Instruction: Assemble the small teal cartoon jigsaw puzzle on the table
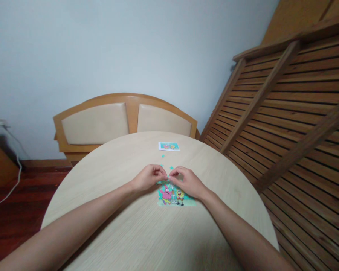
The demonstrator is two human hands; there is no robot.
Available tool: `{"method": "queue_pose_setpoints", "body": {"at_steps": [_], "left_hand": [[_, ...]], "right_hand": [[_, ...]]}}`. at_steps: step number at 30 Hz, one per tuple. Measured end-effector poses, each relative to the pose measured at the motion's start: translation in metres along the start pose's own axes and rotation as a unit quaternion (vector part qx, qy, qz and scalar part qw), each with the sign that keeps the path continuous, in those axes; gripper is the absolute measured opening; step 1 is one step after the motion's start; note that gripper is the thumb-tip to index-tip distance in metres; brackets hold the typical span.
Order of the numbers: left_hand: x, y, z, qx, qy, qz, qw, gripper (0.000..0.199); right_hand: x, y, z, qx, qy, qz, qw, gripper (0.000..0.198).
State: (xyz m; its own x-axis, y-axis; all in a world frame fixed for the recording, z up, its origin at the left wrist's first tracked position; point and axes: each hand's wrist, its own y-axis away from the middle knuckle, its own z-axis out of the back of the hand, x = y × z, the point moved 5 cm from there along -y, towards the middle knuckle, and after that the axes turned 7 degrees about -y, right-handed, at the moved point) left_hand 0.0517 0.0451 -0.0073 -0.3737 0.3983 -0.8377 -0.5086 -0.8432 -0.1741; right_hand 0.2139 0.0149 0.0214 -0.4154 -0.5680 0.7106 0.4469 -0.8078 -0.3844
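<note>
A cartoon jigsaw puzzle [172,197], turquoise with a pink starfish figure and a yellow square figure, lies partly assembled on the round table [124,233]. Over its far edge my left hand [151,176] and my right hand [186,180] meet, fingertips pinched together. Between them is a small turquoise puzzle piece [167,177], mostly covered by the fingers. Just beyond my hands lie loose turquoise pieces, one puzzle piece [171,168] near my right fingers and another puzzle piece [163,156] farther off. My hands hide the puzzle's upper part.
A small picture card [168,146] with the same cartoon lies near the table's far side. Behind the table stands a wooden headboard [132,98] with cream panels against the wall. Wooden slats [271,94] lean at the right. A white cable [18,169] hangs at the left.
</note>
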Motion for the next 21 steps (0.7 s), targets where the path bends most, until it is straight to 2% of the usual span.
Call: {"method": "queue_pose_setpoints", "body": {"at_steps": [3, 6, 10, 12, 14, 21], "left_hand": [[-0.004, 0.002, -0.005, -0.010, -0.002, -0.017, 1.000, 0.035], [-0.012, 0.007, -0.006, -0.009, -0.073, -0.051, 0.996, 0.029], [-0.030, 0.018, -0.014, 0.028, -0.208, -0.174, 0.962, 0.028], [-0.037, 0.024, -0.020, 0.056, -0.245, -0.233, 0.939, 0.035], [-0.039, 0.028, -0.025, 0.078, -0.270, -0.261, 0.924, 0.039], [-0.036, 0.030, -0.031, 0.113, -0.310, -0.276, 0.903, 0.040]], "right_hand": [[-0.004, 0.000, -0.003, 0.010, -0.051, -0.022, 0.998, 0.026], [-0.018, 0.003, 0.003, 0.011, -0.120, -0.073, 0.990, 0.035], [-0.042, 0.006, 0.013, 0.019, -0.204, -0.139, 0.969, 0.048], [-0.052, 0.006, 0.017, 0.014, -0.205, -0.148, 0.967, 0.051], [-0.059, 0.006, 0.021, 0.010, -0.189, -0.146, 0.971, 0.051], [-0.068, 0.008, 0.029, -0.021, -0.143, -0.135, 0.980, 0.044]]}}
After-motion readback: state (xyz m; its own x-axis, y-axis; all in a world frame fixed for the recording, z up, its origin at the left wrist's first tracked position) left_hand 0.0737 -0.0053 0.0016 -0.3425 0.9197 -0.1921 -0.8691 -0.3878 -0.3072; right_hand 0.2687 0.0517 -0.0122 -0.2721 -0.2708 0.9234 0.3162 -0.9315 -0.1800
